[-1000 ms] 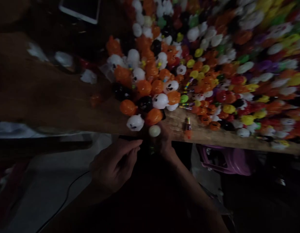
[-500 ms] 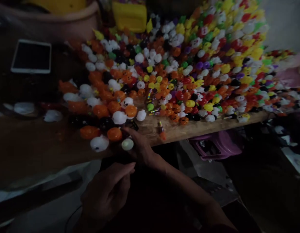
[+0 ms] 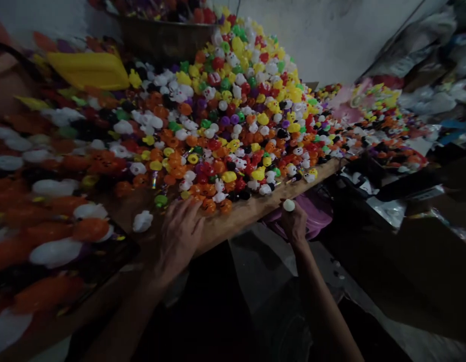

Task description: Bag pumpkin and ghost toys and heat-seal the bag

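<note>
My left hand (image 3: 181,232) lies at the front of the wooden table (image 3: 233,223), palm down with its fingers stretched out. Its fingertips are beside small orange pumpkin-like plastic pieces (image 3: 209,206) and a green piece (image 3: 161,201); whether they touch is unclear. A white plastic piece (image 3: 143,221) rests on the wood to the left of that hand. My right hand (image 3: 295,224) is closed, held out past the table's front edge. It grips an object with a pale round end (image 3: 289,205); the fist hides the remainder.
A big heap of small colourful plastic figures (image 3: 251,115) covers the table towards the wall. At left, larger orange and white pieces lie on a dark tray (image 3: 123,246). A yellow container (image 3: 89,70) sits behind. A purple plastic stool (image 3: 319,213) is below the edge, beyond my right hand.
The view has swung to the right. My left hand has moved up to the table's front and its fingers have spread. My right hand has moved right, away from the larger pieces, still holding the pale-ended object.
</note>
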`<state>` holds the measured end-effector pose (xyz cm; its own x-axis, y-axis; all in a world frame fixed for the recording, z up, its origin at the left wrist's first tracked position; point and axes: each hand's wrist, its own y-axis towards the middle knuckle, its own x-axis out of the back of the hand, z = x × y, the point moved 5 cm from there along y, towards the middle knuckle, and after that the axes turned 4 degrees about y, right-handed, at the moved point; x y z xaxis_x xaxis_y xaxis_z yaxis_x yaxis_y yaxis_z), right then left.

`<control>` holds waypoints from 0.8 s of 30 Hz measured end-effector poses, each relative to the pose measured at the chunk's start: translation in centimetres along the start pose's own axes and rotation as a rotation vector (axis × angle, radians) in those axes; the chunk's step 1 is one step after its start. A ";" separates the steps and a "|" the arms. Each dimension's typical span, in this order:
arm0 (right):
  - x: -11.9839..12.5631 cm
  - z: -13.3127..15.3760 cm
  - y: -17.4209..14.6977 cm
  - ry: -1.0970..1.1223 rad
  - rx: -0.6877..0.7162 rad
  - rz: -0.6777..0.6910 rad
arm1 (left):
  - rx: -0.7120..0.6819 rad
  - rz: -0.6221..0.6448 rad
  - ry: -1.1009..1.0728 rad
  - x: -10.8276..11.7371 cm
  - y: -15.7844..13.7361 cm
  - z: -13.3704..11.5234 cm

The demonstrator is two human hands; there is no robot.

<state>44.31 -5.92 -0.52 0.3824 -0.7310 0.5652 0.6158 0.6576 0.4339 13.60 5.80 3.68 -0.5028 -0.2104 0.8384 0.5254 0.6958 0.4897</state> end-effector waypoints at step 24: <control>-2.8 -2.3 6.9 0.090 0.143 0.528 | 0.171 0.186 0.186 -2.2 2.6 4.1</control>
<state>49.04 0.26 -0.73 0.6749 -0.3037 0.6725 0.2270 0.9526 0.2024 13.28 10.89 2.19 -0.2666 -0.1799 0.9469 0.4655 0.8362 0.2899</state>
